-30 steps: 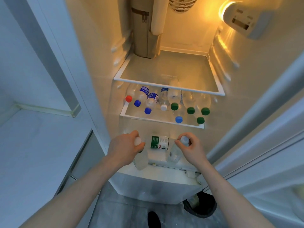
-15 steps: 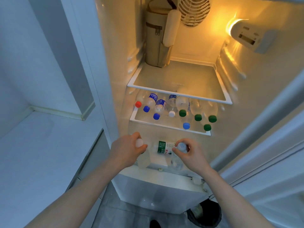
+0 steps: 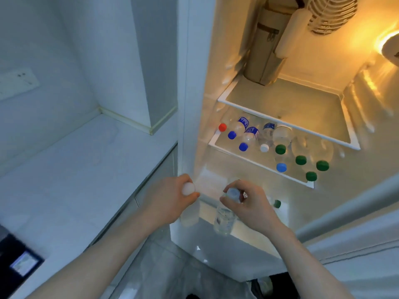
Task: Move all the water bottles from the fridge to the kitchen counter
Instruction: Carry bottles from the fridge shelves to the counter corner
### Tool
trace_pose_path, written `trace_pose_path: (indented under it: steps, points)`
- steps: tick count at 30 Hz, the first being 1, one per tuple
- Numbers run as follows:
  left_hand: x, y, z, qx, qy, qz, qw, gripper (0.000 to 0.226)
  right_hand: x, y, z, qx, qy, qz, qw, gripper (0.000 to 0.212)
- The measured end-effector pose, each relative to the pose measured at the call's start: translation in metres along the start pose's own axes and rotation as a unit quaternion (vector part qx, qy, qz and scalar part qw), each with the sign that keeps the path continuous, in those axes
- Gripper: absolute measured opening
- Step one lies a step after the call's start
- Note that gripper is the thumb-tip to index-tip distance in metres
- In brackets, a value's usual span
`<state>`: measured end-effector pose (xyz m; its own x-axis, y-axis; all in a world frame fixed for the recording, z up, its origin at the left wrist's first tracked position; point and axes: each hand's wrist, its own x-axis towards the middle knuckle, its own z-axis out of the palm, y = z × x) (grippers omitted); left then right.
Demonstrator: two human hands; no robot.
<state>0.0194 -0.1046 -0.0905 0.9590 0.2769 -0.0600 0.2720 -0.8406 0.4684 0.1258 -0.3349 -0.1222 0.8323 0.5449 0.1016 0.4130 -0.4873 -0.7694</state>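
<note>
- Bottle with the white cap (image 3: pixel 188 188): held by the left hand (image 3: pixel 170 197) at the neck, just below the cap, in front of the lower left edge of the open fridge (image 3: pixel 183 83). Its clear body hangs below the hand and is partly blurred.
- Bottle with the pale blue cap (image 3: pixel 232 193): held by the right hand (image 3: pixel 252 206), fingers (image 3: pixel 226 200) wrapped round the neck. The body hangs free, tilted slightly, just right of the first bottle.
- Handling, as a judgement: both look like thin clear plastic and filled, so moderately heavy for their size and liable to dent if squeezed at mid-body. Chilled bottles may be damp and slippery. The neck ring under the cap is the stiffest place to hold; a hold on the body would be steadier when setting them down.
- Remaining stock: a row of bottles (image 3: pixel 280 147) lies on the middle shelf, further in, with red, blue, white and green caps facing out. One green cap (image 3: pixel 277 203) shows lower down, right of the right hand.
- Destination: the white surface (image 3: pixel 64 169) lies to the left of the fridge, near the left hand.
- Other items: a tan bag (image 3: pixel 265 50) stands on the top shelf (image 3: pixel 280 117), at the far left.
</note>
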Motion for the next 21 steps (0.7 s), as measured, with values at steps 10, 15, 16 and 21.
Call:
trace_pose_path:
  steps: [10,15,16,21]
  points:
    - [-0.081,-0.022,0.02,-0.03,0.094,-0.219,0.971,0.032,0.037,-0.015,0.057,0.03,-0.215,-0.101,0.971,0.017]
    - [-0.145,-0.037,0.018,-0.015,0.147,-0.314,0.938,0.033,0.03,-0.059,0.092,0.032,-0.31,-0.194,0.93,0.018]
    - [-0.161,-0.041,0.016,-0.013,0.16,-0.333,0.929,0.033,0.027,-0.071,0.102,0.032,-0.329,-0.208,0.92,0.018]
    - [-0.257,-0.052,0.001,-0.009,0.227,-0.421,0.878,0.035,-0.012,-0.143,0.156,0.041,-0.415,-0.247,0.875,0.017]
